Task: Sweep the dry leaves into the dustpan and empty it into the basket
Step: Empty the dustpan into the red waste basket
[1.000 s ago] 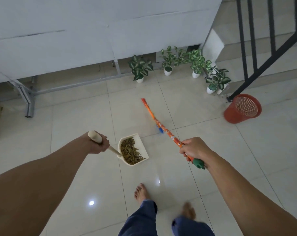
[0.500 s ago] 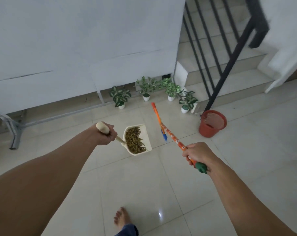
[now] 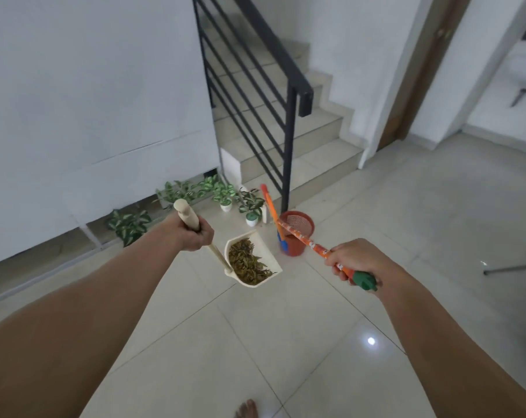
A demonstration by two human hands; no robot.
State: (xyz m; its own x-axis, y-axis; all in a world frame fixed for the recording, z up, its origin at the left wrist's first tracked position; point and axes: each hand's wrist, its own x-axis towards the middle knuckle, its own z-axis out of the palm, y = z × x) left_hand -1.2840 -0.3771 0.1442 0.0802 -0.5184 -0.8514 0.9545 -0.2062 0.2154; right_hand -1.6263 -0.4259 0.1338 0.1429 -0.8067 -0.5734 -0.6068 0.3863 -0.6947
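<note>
1. The left hand point(image 3: 192, 236) is curled round the pale wooden handle point(image 3: 185, 214) of the dustpan point(image 3: 267, 251). The right hand point(image 3: 350, 260) grips the broom point(image 3: 316, 245) by its orange patterned stick, just above the green cap point(image 3: 364, 280).
2. The sweeping looks done: the dry leaves point(image 3: 246, 263) lie heaped in the cream plastic dustpan, held above the glossy tiled floor point(image 3: 285, 327), near the basket point(image 3: 294, 248).
3. What is left is tipping them into that red mesh basket by the black railing point(image 3: 288, 146).

A: What's moved?
B: The dustpan point(image 3: 270, 257) with its leaves point(image 3: 249, 263). It was well apart from the basket point(image 3: 296, 248); now it's just left of it.
A: And the broom point(image 3: 314, 245)?
B: It was left of the basket; now its stick crosses the basket's rim.
</note>
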